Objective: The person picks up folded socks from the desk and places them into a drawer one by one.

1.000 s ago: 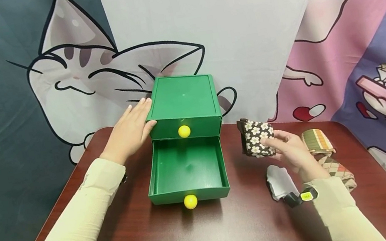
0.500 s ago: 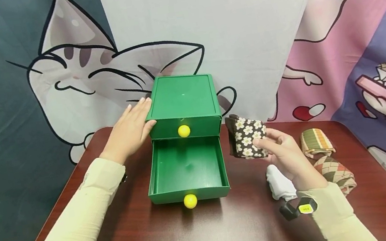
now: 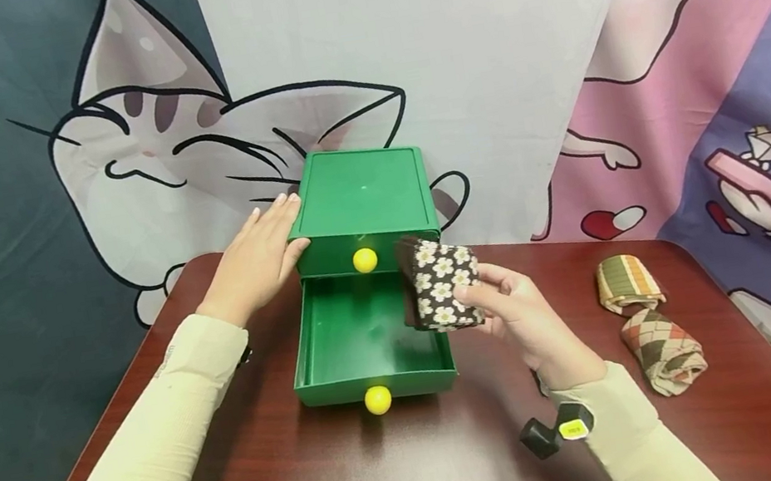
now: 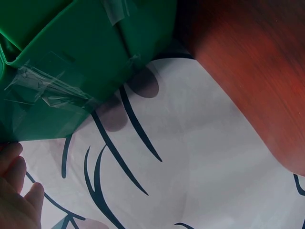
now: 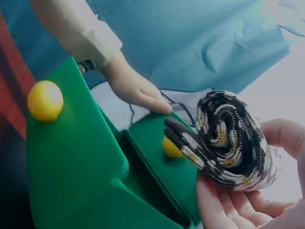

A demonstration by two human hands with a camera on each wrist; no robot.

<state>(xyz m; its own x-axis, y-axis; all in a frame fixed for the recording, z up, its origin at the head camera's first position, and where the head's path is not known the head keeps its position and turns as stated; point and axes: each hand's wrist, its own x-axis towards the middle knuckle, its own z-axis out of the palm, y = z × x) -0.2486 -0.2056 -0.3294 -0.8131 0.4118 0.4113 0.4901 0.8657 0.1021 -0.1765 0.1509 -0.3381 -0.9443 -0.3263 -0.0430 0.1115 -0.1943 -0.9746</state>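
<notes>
A green two-drawer box (image 3: pixel 361 198) stands on the dark wooden table (image 3: pixel 392 475), its lower drawer (image 3: pixel 368 342) pulled out with a yellow knob (image 3: pixel 378 399) in front. My left hand (image 3: pixel 255 257) rests flat against the box's left side with straight fingers; in the left wrist view only its fingertips (image 4: pixel 14 195) show below the green box (image 4: pixel 86 52). My right hand (image 3: pixel 514 313) grips a rolled brown sock with white flowers (image 3: pixel 442 292) over the drawer's right edge. In the right wrist view the rolled sock (image 5: pixel 226 140) lies in my curled fingers above the drawer (image 5: pixel 76 162).
Two more rolled socks lie at the table's right: a striped one (image 3: pixel 627 284) and an argyle one (image 3: pixel 663 350). A cartoon cloth backdrop (image 3: pixel 190 154) hangs behind the table. The upper drawer is closed, with a yellow knob (image 3: pixel 364 260).
My right hand has carried the flowered sock leftward from the table's right side to above the open drawer's right edge. The left hand has stayed on the box.
</notes>
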